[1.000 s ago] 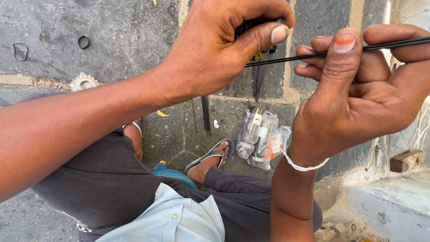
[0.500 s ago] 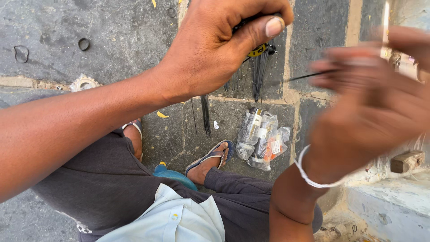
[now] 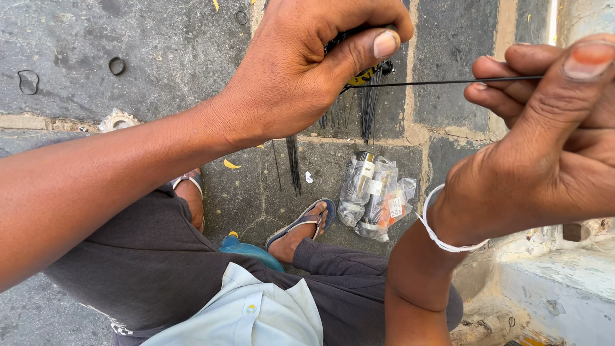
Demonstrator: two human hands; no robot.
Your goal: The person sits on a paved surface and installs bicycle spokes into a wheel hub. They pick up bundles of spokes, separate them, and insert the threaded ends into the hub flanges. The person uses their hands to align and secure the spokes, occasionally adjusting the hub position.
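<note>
The head camera looks straight down at two hands and the stone ground far below them.

The left hand (image 3: 301,70) is near the top middle. It is shut tight like a fist around a bundle (image 3: 368,96) of thin black wires. The thumb presses on the top of the bundle. Many loose wire ends hang down from under the fist. There is a bit of yellow on the bundle, just under the thumb.

One wire (image 3: 448,81) runs straight across from the bundle to the right hand (image 3: 551,147). The right hand is at the right edge. Its thumb and fingers are pinched shut on the wire. The wire is stretched flat between the two hands, and the hands are apart. A white band (image 3: 442,234) goes around the right wrist.

Under the hands are the person's dark trousers (image 3: 147,269) and a pale shirt (image 3: 250,314). Two feet in sandals (image 3: 301,224) rest on the ground (image 3: 128,38).

On the ground just right of the sandal lie some clear bags (image 3: 375,195) with small parts inside. A few more black wires (image 3: 293,163) lie on the stone near the middle. A small toothed wheel (image 3: 116,120) sits at the left, on a pale seam in the stone. Near the top left corner lie two little rings (image 3: 116,65). A pale step (image 3: 564,288) is in the bottom right corner.
</note>
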